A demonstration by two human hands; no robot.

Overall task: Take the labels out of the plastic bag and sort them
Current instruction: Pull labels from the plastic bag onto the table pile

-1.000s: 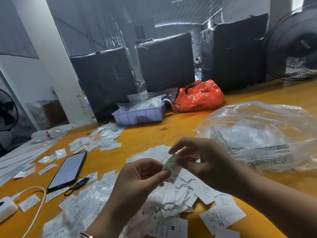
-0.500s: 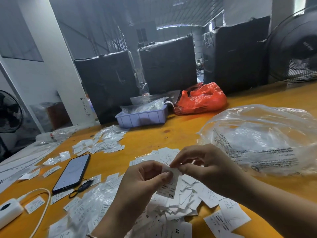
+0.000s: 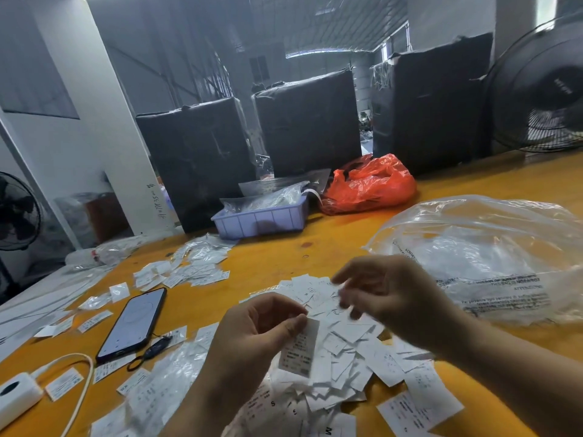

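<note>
My left hand pinches one white printed label between thumb and fingers, holding it above a loose heap of white labels on the orange table. My right hand hovers just right of it over the heap, fingers spread and blurred, holding nothing. A large clear plastic bag with black print lies crumpled at the right, beyond my right forearm. A second scatter of labels lies farther back on the left.
A black phone lies left of the heap, with a white charger and cable at the near left edge. A lilac tray of clear packets, a red bag, black-wrapped bales and a fan line the far side.
Both hands pinched the same label before. My right hand has let go and lifted to the right with fingers spread; the label now hangs from my left hand alone.
</note>
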